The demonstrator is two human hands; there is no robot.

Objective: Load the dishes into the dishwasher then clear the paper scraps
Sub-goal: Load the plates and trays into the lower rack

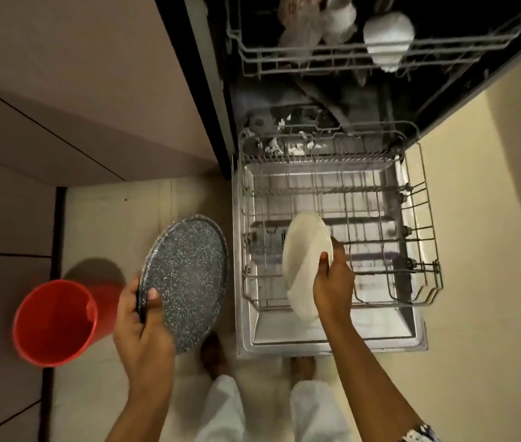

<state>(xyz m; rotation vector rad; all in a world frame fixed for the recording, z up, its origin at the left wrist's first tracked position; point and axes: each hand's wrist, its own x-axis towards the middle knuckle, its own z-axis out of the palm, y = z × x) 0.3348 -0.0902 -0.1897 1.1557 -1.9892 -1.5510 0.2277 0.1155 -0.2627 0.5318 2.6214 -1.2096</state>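
My right hand [332, 282] grips the near edge of a white plate [304, 256], which stands tilted on edge over the pulled-out lower rack [412, 250] of the open dishwasher. A large round speckled grey plate [189, 279] is held by its left rim in my left hand [141, 320], out over the floor to the left of the dishwasher door. White paper scraps [288, 145] lie at the back of the lower rack and on the dishwasher floor behind it.
The upper rack [284, 59] holds white cups and a clear glass. A red bucket [58, 323] stands on the floor at my left. Cabinet fronts run along the left. The open door [332, 342] lies flat before my bare feet.
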